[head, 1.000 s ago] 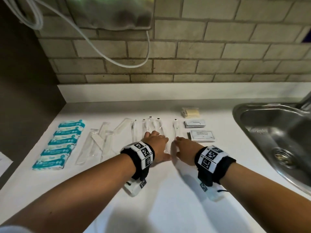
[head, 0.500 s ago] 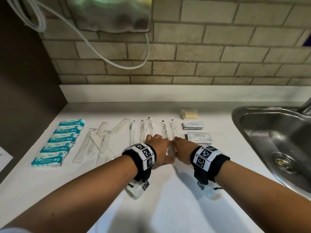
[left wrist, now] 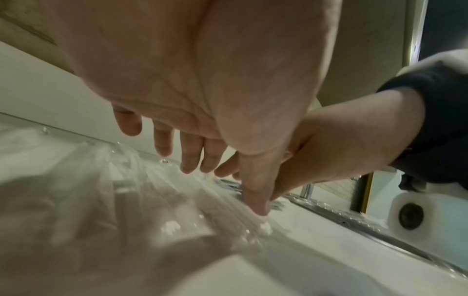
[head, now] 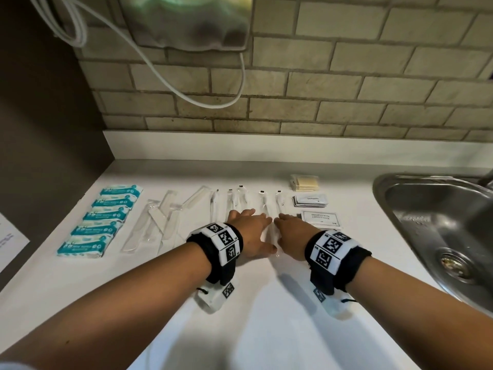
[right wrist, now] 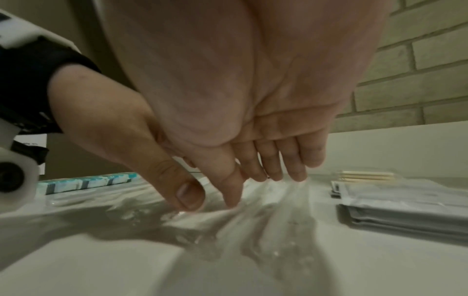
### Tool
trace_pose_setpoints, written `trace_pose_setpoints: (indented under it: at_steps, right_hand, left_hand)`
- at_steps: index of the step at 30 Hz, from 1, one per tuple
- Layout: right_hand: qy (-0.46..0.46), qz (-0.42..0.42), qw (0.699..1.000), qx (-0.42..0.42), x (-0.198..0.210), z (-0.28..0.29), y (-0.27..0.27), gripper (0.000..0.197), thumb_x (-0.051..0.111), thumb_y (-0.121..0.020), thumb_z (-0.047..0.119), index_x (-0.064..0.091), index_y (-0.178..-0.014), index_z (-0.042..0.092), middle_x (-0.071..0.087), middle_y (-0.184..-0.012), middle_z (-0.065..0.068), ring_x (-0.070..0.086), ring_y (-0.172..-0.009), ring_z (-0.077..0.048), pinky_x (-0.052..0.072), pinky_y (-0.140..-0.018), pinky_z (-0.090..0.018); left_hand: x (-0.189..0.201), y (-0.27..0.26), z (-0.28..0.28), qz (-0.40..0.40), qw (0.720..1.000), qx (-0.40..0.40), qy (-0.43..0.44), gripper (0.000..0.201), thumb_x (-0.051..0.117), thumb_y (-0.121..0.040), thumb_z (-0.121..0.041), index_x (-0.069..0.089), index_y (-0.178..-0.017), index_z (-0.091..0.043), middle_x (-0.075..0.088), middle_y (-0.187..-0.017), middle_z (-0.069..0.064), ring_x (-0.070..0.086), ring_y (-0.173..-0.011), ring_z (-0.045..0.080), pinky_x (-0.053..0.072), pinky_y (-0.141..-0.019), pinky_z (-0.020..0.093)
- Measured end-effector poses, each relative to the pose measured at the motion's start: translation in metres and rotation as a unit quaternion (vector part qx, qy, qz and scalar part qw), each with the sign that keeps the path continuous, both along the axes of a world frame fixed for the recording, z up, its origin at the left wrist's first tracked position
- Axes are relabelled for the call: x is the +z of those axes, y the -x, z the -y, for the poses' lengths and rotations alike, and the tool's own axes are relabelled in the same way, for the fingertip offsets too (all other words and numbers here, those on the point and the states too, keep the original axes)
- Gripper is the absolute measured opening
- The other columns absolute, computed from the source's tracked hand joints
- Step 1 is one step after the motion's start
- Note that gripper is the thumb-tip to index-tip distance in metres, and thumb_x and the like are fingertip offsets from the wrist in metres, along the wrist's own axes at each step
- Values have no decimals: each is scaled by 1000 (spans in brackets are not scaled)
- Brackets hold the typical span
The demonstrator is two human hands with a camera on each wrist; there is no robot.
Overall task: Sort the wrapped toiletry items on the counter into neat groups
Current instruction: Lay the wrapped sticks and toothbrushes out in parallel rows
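Several clear-wrapped toothbrushes (head: pixel 262 202) lie side by side on the white counter (head: pixel 266 329). My left hand (head: pixel 252 231) and right hand (head: pixel 292 235) lie flat on their near ends, palms down, fingers straight, thumbs almost touching. In the left wrist view the left hand's fingers (left wrist: pixel 188 158) hover just over the crinkled wrappers (left wrist: pixel 142 180) and the thumb tip touches down. In the right wrist view the right hand's fingertips (right wrist: pixel 293 172) and thumb press the wrappers (right wrist: pixel 266 204). Neither hand grips anything.
Teal tissue packs (head: pixel 102 218) form a column at the left, clear-wrapped combs (head: pixel 157 220) beside them. Right of the hands lie shampoo sachets (head: pixel 321 218), toothpaste sachets (head: pixel 309 200) and a tan packet stack (head: pixel 305 181). A steel sink (head: pixel 437 231) is at the far right.
Both hands have drawn together over the toothbrushes, and the two right-hand brushes have slid left, closing the gap in the row.
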State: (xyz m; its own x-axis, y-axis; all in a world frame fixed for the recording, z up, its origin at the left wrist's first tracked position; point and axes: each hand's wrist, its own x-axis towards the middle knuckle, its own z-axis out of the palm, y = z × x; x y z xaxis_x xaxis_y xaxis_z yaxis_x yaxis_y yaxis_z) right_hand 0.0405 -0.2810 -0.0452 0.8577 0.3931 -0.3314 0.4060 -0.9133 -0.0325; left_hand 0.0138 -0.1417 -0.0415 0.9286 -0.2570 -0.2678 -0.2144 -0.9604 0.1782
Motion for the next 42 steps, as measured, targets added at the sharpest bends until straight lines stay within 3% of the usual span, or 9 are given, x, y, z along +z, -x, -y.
trace_pose_setpoints:
  at_steps: [3, 9, 13, 17, 23, 28, 32, 42]
  right_hand:
    - [-22, 15, 999, 43, 8, -12, 7, 55, 47, -96, 16, 30, -148, 8, 29, -155, -12, 29, -143, -27, 27, -117, -37]
    - [32, 37, 992, 115, 2, -43, 14, 60, 40, -99, 33, 19, -153, 16, 24, -159, -8, 13, -148, -31, 9, -122, -44]
    - [36, 19, 994, 97, -6, -50, 14, 57, 40, -98, 31, 25, -149, 12, 34, -152, -10, 23, -144, -31, 13, -121, -43]
    - [35, 18, 996, 81, -6, -47, 13, 62, 49, -96, 25, 24, -150, 10, 33, -153, -8, 22, -145, -29, 13, -122, -40]
    - [34, 6, 997, 63, -4, -39, 15, 54, 47, -95, 30, 35, -145, 10, 42, -146, -8, 31, -141, -29, 19, -119, -39]
    - [4, 23, 998, 66, -5, -39, 13, 61, 52, -91, 34, 33, -146, 14, 45, -143, -7, 37, -135, -28, 24, -116, -39]
    - [32, 9, 997, 74, -4, -39, 12, 76, 53, -92, 39, 14, -154, 17, 26, -157, -7, 19, -147, -30, 13, -122, -42]
    - [34, 7, 998, 45, -10, -36, 5, 66, 51, -91, 42, 31, -146, 11, 42, -144, -7, 36, -136, -29, 24, -117, -40]
  left_hand:
    - [8, 4, -22, 22, 999, 35, 10, 73, 50, -88, -53, 26, -151, -25, 28, -158, -1, 15, -147, 22, 12, -115, 44]
    - [2, 10, -63, -23, 996, 25, -82, 68, 47, -92, -48, 22, -152, -26, 28, -158, -3, 9, -149, 27, 11, -115, 45]
    - [-3, 15, -63, -14, 996, 13, -84, 68, 48, -92, -53, 27, -149, -25, 32, -156, -4, 12, -148, 26, 13, -114, 45]
    - [-4, 15, -58, -7, 997, 4, -73, 66, 51, -88, -57, 38, -143, -23, 45, -148, -4, 18, -146, 24, 17, -111, 44]
    - [-6, 11, -52, 7, 998, 0, -60, 61, 53, -87, -56, 45, -136, -20, 49, -143, -2, 23, -144, 25, 19, -111, 44]
    - [-11, 9, -53, 17, 999, -1, -43, 61, 51, -86, -56, 44, -138, -24, 47, -145, -4, 24, -144, 24, 19, -111, 44]
    - [-11, 8, -55, 5, 999, -5, -54, 67, 50, -87, -58, 37, -144, -25, 40, -151, -6, 20, -146, 24, 17, -112, 44]
    - [-10, 9, -56, -2, 999, -2, -53, 66, 50, -87, -58, 40, -142, -23, 38, -152, -5, 19, -146, 25, 17, -112, 45]
